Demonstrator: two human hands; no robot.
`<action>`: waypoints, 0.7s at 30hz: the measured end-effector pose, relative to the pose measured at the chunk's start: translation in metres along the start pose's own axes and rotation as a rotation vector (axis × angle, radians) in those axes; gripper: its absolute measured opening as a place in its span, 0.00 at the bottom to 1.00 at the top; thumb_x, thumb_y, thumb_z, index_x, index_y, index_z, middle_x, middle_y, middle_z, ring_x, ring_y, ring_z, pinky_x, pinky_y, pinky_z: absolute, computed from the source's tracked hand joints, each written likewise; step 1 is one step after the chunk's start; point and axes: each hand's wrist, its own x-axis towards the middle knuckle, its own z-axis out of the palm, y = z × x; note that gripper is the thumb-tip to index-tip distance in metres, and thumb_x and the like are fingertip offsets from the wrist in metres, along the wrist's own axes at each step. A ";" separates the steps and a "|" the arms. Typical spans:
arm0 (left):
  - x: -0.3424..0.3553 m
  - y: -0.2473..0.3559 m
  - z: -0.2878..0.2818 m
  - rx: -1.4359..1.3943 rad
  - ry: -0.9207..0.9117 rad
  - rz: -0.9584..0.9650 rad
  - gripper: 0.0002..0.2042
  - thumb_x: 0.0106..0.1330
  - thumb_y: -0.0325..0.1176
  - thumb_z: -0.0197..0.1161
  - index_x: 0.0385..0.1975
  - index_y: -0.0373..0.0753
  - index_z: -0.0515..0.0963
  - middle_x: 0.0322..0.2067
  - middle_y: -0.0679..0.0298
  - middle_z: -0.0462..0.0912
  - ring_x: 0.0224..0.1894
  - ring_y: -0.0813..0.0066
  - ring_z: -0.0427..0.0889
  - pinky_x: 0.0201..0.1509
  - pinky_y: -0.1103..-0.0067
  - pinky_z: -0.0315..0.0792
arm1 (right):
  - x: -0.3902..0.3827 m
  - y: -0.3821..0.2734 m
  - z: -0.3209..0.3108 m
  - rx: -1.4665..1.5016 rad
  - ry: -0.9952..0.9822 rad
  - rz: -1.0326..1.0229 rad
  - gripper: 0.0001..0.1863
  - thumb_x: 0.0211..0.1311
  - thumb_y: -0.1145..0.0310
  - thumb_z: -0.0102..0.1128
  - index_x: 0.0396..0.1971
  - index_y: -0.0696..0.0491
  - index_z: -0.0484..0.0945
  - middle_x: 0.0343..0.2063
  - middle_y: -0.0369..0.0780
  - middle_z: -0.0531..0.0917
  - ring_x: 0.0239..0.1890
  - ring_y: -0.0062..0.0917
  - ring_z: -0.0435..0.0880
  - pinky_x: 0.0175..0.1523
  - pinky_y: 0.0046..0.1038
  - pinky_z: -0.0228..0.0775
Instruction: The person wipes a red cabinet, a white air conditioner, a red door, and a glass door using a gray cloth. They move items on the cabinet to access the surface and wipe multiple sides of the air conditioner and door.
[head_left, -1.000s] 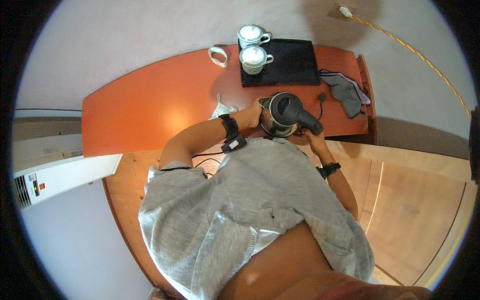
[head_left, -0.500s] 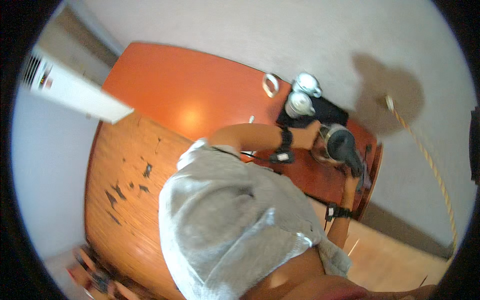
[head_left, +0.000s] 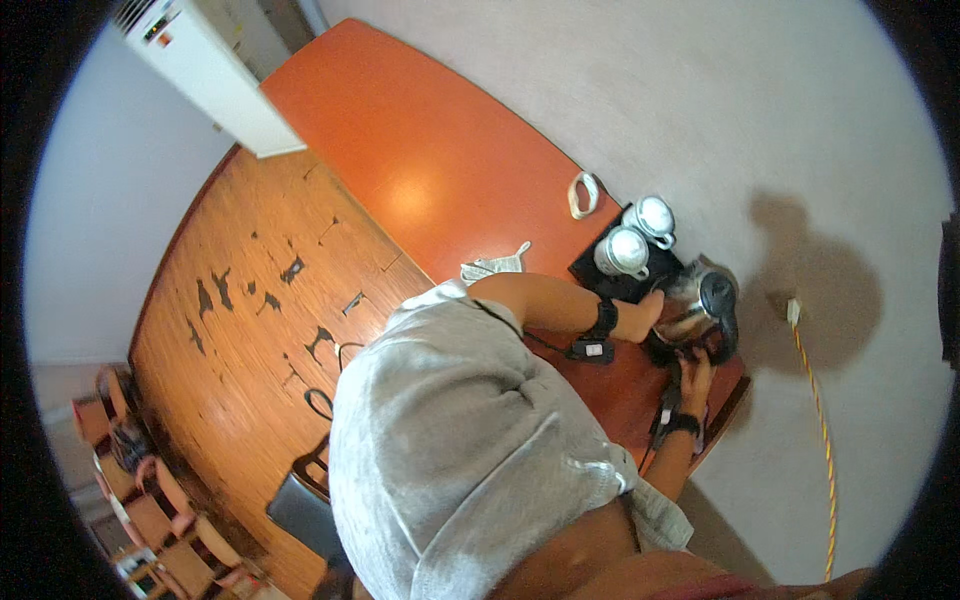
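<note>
Toward the right of the frame, on the orange table [head_left: 430,170], stands a steel kettle [head_left: 695,305] with a black lid. The left hand [head_left: 648,312] presses against its side, fingers curled on the body. The right hand [head_left: 697,378] reaches up under the handle; its finger spread cannot be told. Two white lidded cups [head_left: 637,236] sit on a black tray [head_left: 600,278] just above the kettle.
</note>
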 end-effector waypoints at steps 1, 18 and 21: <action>-0.007 0.000 -0.004 -0.011 -0.031 0.001 0.26 0.61 0.56 0.54 0.46 0.38 0.73 0.45 0.59 0.74 0.47 0.63 0.71 0.60 0.61 0.64 | 0.004 0.011 -0.006 -0.166 -0.029 -0.143 0.24 0.55 0.75 0.62 0.52 0.57 0.67 0.49 0.40 0.72 0.44 0.28 0.76 0.44 0.29 0.77; -0.158 -0.004 -0.281 2.019 0.032 1.198 0.32 0.48 0.44 0.69 0.57 0.47 0.71 0.60 0.55 0.65 0.61 0.50 0.63 0.56 0.52 0.64 | -0.061 0.049 -0.050 -0.795 0.367 -0.295 0.22 0.60 0.64 0.61 0.54 0.56 0.75 0.47 0.42 0.79 0.51 0.33 0.75 0.52 0.38 0.69; -0.162 0.000 -0.286 1.994 -0.030 1.214 0.29 0.49 0.39 0.69 0.56 0.50 0.72 0.58 0.57 0.67 0.59 0.55 0.65 0.55 0.57 0.66 | -0.102 0.038 -0.077 -1.391 0.453 -0.491 0.21 0.58 0.62 0.60 0.49 0.55 0.77 0.48 0.47 0.79 0.51 0.45 0.74 0.57 0.48 0.62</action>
